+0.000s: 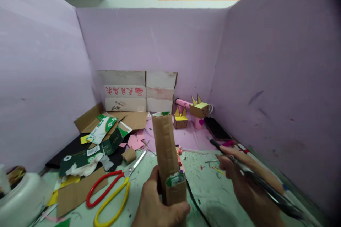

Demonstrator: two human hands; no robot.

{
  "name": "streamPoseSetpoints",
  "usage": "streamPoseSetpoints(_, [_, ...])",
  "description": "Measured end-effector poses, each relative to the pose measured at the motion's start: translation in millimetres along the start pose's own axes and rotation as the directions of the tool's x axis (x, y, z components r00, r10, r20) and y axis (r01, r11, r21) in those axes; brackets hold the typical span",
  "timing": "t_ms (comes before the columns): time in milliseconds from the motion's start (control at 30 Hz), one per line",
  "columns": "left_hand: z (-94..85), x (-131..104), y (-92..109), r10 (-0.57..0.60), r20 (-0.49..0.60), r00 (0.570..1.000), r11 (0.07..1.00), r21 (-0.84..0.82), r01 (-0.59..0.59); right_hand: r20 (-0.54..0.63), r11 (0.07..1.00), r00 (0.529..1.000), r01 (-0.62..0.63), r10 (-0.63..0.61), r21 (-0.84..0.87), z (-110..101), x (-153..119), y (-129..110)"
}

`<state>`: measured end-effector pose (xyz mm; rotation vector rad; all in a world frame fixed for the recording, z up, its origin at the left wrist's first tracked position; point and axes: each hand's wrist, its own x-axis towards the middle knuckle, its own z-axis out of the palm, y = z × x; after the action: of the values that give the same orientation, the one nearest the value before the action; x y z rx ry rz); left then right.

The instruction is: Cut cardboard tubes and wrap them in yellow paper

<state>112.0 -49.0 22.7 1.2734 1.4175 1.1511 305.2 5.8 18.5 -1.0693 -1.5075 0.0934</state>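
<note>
Upright in front of me stands a folded brown cardboard piece (165, 145), a tall strip with a shorter boxy part at its lower front. My left hand (162, 202) is closed round its lower end. Green and white print shows at the open tops of both parts. On the right, my right hand (247, 181) holds a dark pen (261, 184) between its fingers, its tip pointing up and left toward the back of the table. The pen and the cardboard are apart.
Scissors (126, 173) with red and yellow handles lie left of my left hand. Cardboard scraps (77, 191) and a green box (87, 156) are farther left, beside a white container (23, 198). Small cardboard animal figures (199, 110) and a black phone (217, 128) are behind. A black cable (195, 200) crosses the table.
</note>
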Motion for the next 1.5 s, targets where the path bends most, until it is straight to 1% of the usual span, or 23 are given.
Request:
streamPoseSetpoints(67, [-0.2, 0.0, -0.7, -0.01, -0.032, 0.999, 1.0, 0.003, 0.01, 0.115, 0.995, 0.992, 0.06, -0.051, -0.082, -17.9, 17.9, 22.2])
streamPoseSetpoints(100, [-0.4, 0.1, -0.7, -0.018, -0.057, 0.998, 1.0, 0.001, 0.018, 0.235, 0.99, 0.968, 0.106, -0.081, -0.093, -29.7, 27.8, 34.7])
streamPoseSetpoints(133, [-0.5, 0.3, -0.8, -0.023, -0.088, 0.996, 1.0, -0.005, 0.022, 0.357, 0.984, 0.927, 0.153, -0.113, -0.086, -42.5, 37.3, 47.4])
streamPoseSetpoints(200, [-0.9, 1.2, -1.4, -0.019, -0.133, 0.991, 0.999, -0.033, 0.015, 0.637, 0.971, 0.76, 0.225, -0.127, -0.075, -67.1, 51.6, 70.5])
streamPoseSetpoints(233, [-1.1, 1.7, -2.1, -0.014, -0.144, 0.99, 0.999, -0.049, 0.007, 0.706, 0.965, 0.696, 0.254, -0.129, -0.073, -76.7, 55.5, 80.5])
streamPoseSetpoints(267, [-1.2, 2.2, -3.2, -0.011, -0.145, 0.989, 0.998, -0.067, 0.001, 0.746, 0.959, 0.656, 0.266, -0.11, -0.093, -83.7, 57.1, 89.4])
streamPoseSetpoints(333, [-1.1, 2.9, -6.2, -0.013, -0.125, 0.992, 0.995, -0.101, 0.0, 0.771, 0.948, 0.633, 0.282, -0.066, -0.15, -89.5, 54.6, 104.9])
streamPoseSetpoints(500, [-2.2, 4.3, -16.0, 0.024, -0.1, 0.995, 0.989, -0.145, -0.039, 0.762, 0.906, 0.647, 0.333, -0.017, -0.262, -79.5, 39.9, 135.3])
streamPoseSetpoints(600, [-4.3, 5.3, -21.1, 0.041, -0.033, 0.999, 0.981, -0.186, -0.047, 0.663, 0.915, 0.748, 0.267, 0.001, -0.302, -68.4, 33.7, 131.1])
streamPoseSetpoints(667, [-4.9, 6.2, -23.7, 0.052, 0.022, 0.998, 0.976, -0.214, -0.046, 0.558, 0.964, 0.828, 0.102, 0.054, -0.244, -56.0, 27.3, 107.4])
streamPoseSetpoints(700, [-4.7, 6.8, -24.8, 0.06, 0.043, 0.997, 0.973, -0.227, -0.048, 0.503, 0.985, 0.857, -0.034, 0.115, -0.167, -48.1, 22.9, 89.3])
streamPoseSetpoints(767, [-2.9, 7.9, -26.9, 0.068, 0.078, 0.995, 0.965, -0.259, -0.045, 0.597, 0.954, 0.776, -0.295, 0.203, 0.059, -29.8, 11.9, 45.9])
streamPoseSetpoints(800, [-1.5, 8.3, -27.9, 0.073, 0.091, 0.993, 0.958, -0.282, -0.045, 0.672, 0.918, 0.718, -0.368, 0.181, 0.146, -20.0, 5.9, 23.9])
streamPoseSetpoints(867, [1.7, 8.8, -30.3, 0.095, 0.11, 0.989, 0.935, -0.35, -0.051, 0.738, 0.883, 0.663, -0.413, 0.125, 0.221, -0.5, -5.8, -13.1])
streamPoseSetpoints(933, [4.2, 8.3, -33.1, 0.125, 0.129, 0.984, 0.905, -0.422, -0.059, 0.784, 0.897, 0.618, -0.372, 0.048, 0.238, 16.2, -16.3, -35.6])
streamPoseSetpoints(1033, [5.2, 6.7, -37.1, 0.157, 0.12, 0.98, 0.891, -0.445, -0.089, 0.761, 0.923, 0.648, -0.315, 0.038, 0.222, 29.8, -28.7, -46.2])
streamPoseSetpoints(1100, [5.0, 6.0, -38.2, 0.151, 0.111, 0.982, 0.882, -0.465, -0.083, 0.737, 0.904, 0.674, -0.345, 0.05, 0.254, 29.6, -33.2, -46.1])
streamPoseSetpoints(1233, [5.9, 6.4, -35.1, 0.019, 0.061, 0.998, 0.826, -0.563, 0.019, 0.784, 0.787, 0.612, -0.533, 0.105, 0.311, 20.1, -25.2, -31.1])
streamPoseSetpoints(1267, [6.2, 6.7, -33.7, -0.023, 0.028, 0.999, 0.821, -0.57, 0.035, 0.77, 0.787, 0.619, -0.548, 0.153, 0.283, 19.4, -19.5, -21.3])
streamPoseSetpoints(1300, [6.4, 7.0, -32.5, -0.06, -0.004, 0.998, 0.819, -0.572, 0.047, 0.728, 0.819, 0.65, -0.528, 0.218, 0.226, 20.1, -12.9, -8.8])
streamPoseSetpoints(1367, [6.3, 7.4, -30.9, -0.112, -0.036, 0.993, 0.819, -0.57, 0.071, 0.56, 0.915, 0.776, -0.396, 0.291, 0.074, 25.3, 0.8, 20.0])
streamPoseSetpoints(1433, [5.8, 7.5, -30.9, -0.134, -0.042, 0.99, 0.818, -0.568, 0.087, 0.469, 0.958, 0.836, -0.262, 0.287, -0.118, 32.1, 11.3, 43.3])
streamPoseSetpoints(1500, [5.8, 7.4, -32.1, -0.139, -0.037, 0.99, 0.817, -0.569, 0.094, 0.357, 0.973, 0.906, -0.191, 0.226, -0.133, 35.9, 15.5, 48.7])
